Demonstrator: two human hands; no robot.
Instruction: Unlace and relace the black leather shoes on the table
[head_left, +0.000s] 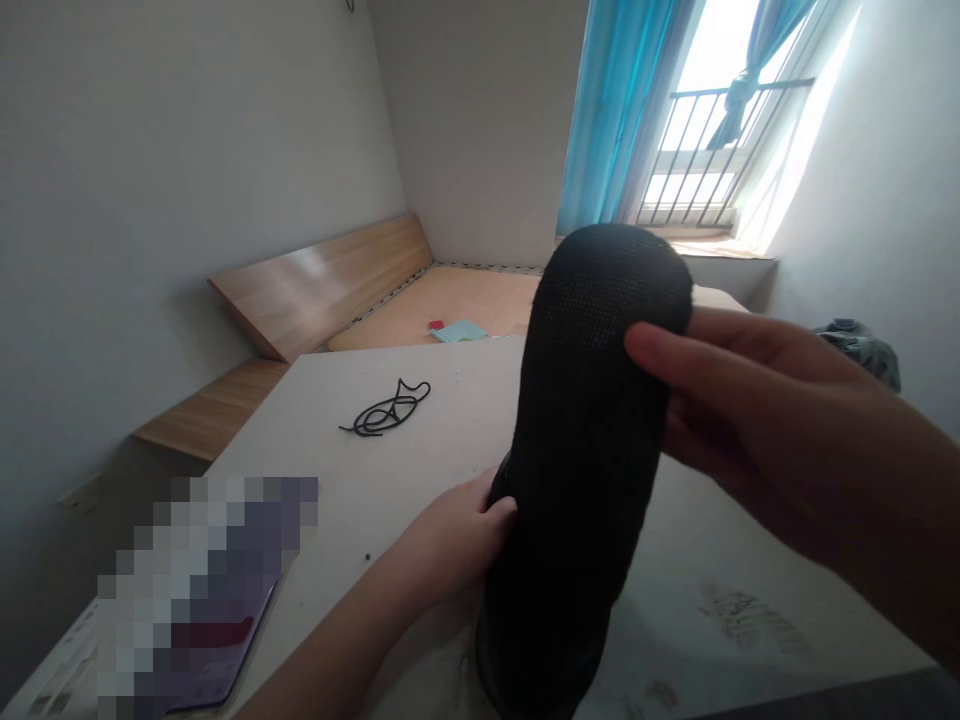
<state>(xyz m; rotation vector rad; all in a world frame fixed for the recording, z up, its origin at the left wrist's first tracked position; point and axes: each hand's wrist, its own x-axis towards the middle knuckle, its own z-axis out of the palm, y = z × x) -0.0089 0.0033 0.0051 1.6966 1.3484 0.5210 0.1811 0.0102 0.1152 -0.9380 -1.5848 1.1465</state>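
A long black insole point(589, 400) with a rounded top and a mesh-like surface stands upright in front of me. My right hand point(750, 400) pinches its right edge near the top, thumb on the near face and fingers behind. Below and behind the insole is a black shoe point(491, 655), mostly hidden and too dark to make out well. My left hand point(469, 520) is closed on the shoe's dark edge at the left; its fingers are partly hidden. A loose black shoelace point(386, 412) lies tangled on the white table point(330, 500) beyond my left hand.
A flat purple item point(225, 640), partly blurred out, lies at the table's left edge. Past the table is a bed base point(487, 290) with a wooden headboard point(322, 280) and a light-blue item point(459, 331). A dark bundle point(862, 350) sits at the right.
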